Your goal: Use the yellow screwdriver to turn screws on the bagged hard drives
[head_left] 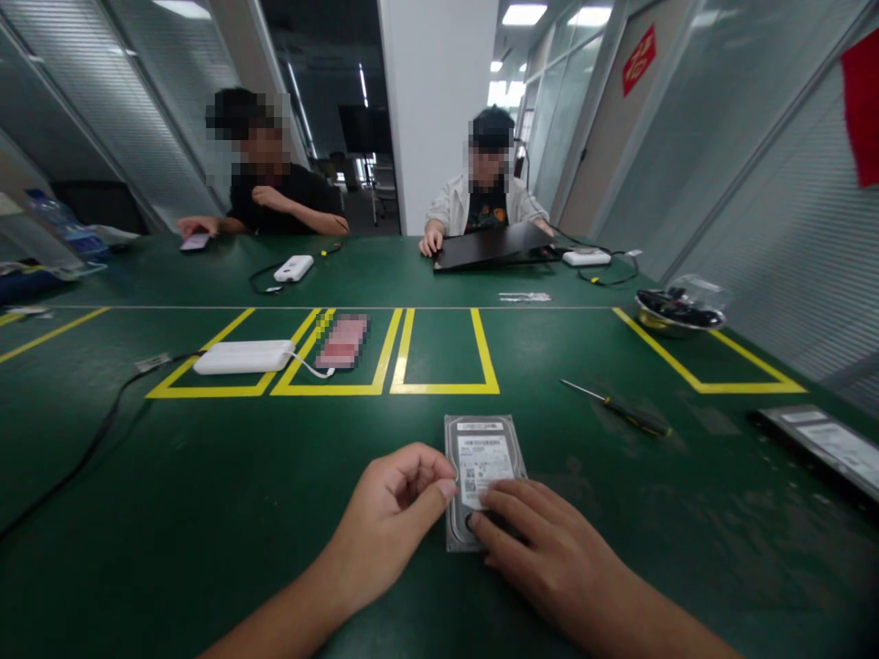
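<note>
A silver hard drive (482, 450) with a white label lies flat on the green table (206, 513) in front of me. My left hand (391, 517) is curled at the drive's left edge, thumb pressed against its side and fingers folded. My right hand (542, 545) lies over the drive's near right corner, fingers stretched flat on its top. Neither hand lifts the drive off the table.
A screwdriver (622, 412) lies to the right, a second drive (824, 444) at the far right edge, a bowl of parts (677, 311) behind. A white power bank (244, 357) with cable and a pink phone (341, 340) sit in yellow boxes. Two people sit across.
</note>
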`<state>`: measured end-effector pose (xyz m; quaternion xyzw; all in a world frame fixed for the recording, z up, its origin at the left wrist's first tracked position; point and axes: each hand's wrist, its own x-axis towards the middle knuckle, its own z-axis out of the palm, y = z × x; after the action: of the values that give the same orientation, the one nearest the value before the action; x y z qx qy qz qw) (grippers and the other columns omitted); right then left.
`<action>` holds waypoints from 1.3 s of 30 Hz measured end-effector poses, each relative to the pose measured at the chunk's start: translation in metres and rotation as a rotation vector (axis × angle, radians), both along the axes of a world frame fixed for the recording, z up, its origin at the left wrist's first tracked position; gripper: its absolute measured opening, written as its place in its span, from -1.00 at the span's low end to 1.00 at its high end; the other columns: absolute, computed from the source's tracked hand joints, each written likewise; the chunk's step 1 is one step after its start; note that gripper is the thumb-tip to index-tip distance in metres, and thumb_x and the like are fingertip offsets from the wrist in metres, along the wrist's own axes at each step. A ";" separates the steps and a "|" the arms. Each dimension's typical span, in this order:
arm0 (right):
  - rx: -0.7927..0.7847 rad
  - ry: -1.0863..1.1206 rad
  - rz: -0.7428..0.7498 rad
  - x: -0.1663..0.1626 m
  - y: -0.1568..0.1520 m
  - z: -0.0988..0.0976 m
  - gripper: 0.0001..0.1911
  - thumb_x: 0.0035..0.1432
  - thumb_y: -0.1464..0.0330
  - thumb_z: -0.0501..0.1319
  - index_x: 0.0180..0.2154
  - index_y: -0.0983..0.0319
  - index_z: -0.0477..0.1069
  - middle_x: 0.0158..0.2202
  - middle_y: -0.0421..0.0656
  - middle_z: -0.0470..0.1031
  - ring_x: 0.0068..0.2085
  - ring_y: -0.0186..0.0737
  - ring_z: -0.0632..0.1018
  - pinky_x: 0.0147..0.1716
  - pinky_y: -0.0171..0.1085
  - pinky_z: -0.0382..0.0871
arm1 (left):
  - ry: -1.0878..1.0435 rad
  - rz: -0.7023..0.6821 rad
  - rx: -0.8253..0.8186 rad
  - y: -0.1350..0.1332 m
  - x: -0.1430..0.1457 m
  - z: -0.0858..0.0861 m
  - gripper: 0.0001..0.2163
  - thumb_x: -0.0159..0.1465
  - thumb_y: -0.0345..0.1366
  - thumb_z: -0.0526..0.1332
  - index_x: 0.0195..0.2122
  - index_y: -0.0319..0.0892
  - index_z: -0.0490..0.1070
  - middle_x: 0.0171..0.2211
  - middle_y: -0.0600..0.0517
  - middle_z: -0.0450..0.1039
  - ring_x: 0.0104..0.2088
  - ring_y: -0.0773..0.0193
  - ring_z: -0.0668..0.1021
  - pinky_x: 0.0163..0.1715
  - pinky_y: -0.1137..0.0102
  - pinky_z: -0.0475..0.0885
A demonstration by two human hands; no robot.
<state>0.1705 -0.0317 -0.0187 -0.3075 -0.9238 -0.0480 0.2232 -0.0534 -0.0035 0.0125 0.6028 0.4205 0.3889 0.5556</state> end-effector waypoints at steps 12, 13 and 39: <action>0.014 0.009 -0.008 0.002 0.003 -0.001 -0.77 0.35 0.36 0.11 -0.02 0.24 0.44 -0.02 -0.04 0.47 0.01 -0.06 0.46 -0.03 -0.06 0.43 | 0.219 -0.114 0.162 0.004 -0.015 -0.027 -0.88 0.30 -0.30 0.22 -0.35 -0.23 0.45 -0.49 0.08 0.36 -0.45 0.37 0.38 -0.43 0.49 0.29; 0.015 0.014 -0.007 0.002 0.003 -0.001 -0.77 0.35 0.36 0.11 -0.02 0.24 0.44 -0.02 -0.03 0.47 0.00 -0.05 0.46 -0.03 -0.06 0.43 | 0.226 -0.120 0.167 0.004 -0.016 -0.027 -0.88 0.29 -0.32 0.21 -0.35 -0.23 0.46 -0.49 0.08 0.37 -0.46 0.36 0.38 -0.44 0.49 0.29; -0.035 0.026 0.004 0.003 0.003 0.001 -0.78 0.32 0.38 0.14 -0.03 0.24 0.44 -0.02 -0.02 0.46 0.01 -0.06 0.45 -0.05 -0.05 0.43 | 0.289 -0.178 0.325 0.003 -0.021 -0.017 -0.93 0.25 -0.39 0.19 -0.38 -0.22 0.42 -0.47 0.09 0.36 -0.44 0.37 0.40 -0.42 0.50 0.28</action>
<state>0.1736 -0.0284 -0.0177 -0.3099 -0.9221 -0.0271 0.2300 -0.0743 -0.0009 -0.0042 0.7683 0.3727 0.3108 0.4173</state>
